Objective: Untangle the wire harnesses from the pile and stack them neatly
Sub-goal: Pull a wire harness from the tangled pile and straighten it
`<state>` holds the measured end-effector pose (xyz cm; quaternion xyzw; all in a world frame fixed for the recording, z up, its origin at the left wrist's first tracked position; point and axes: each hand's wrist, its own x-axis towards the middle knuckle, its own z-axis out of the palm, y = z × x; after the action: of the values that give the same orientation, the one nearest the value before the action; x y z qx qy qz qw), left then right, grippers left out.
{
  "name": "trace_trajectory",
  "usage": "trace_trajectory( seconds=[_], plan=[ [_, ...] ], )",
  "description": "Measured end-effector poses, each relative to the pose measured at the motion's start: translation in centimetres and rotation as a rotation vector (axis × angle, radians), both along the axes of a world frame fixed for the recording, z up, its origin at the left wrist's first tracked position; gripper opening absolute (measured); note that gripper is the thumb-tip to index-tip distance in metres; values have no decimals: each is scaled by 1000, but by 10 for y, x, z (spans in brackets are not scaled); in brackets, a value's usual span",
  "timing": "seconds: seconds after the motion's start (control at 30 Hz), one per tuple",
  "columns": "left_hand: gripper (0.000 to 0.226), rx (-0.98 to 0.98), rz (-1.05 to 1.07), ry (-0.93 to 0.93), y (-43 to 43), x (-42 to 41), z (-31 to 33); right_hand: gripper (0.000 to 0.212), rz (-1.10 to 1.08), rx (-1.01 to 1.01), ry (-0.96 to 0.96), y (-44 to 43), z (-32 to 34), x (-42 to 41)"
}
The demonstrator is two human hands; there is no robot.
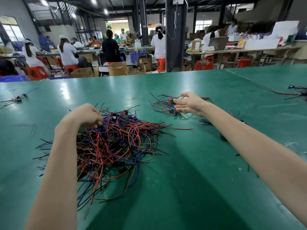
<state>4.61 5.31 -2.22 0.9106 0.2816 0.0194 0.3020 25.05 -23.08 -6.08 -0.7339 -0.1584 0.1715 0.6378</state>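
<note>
A green table [199, 163] is taken up near its middle by a tangled pile [116, 143] of red, blue and black wires. A smaller bunch [163, 104] is laid beyond it, with a band [133, 98] to its left. A left cluster [18, 97] and a right cluster [297, 92] are set well apart.

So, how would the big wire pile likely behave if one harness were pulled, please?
Probably floppy: the thin wires in the pile curve loosely. Likely snagging too, since the strands interlace, dragging neighbours along.
</note>
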Motion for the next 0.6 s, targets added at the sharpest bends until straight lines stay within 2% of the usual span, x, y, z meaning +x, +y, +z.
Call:
trace_trajectory(
  seconds=[0.07,0.13,0.27,0.37,0.47,0.6],
  plan=[
    [15,0,-23,14,-1,2,0,64,2,-47,-14,-2,-12,-5],
    [16,24,-74,50,-3,4,0,53,-1,-120,-109,-2,-26,-17],
    [9,40,-157,209,-7,6,-6,32,-24,-108,-283,-2,-55,-44],
    [24,178,-176,320,-10,7,-11,23,-52,-103,-358,-8,-72,-60],
    [30,232,-169,382,-14,10,-15,18,-72,-92,-358,-10,-79,-64],
    [31,262,-137,329,-12,20,-24,15,-148,-37,-280,-15,-83,-61]
  ],
)
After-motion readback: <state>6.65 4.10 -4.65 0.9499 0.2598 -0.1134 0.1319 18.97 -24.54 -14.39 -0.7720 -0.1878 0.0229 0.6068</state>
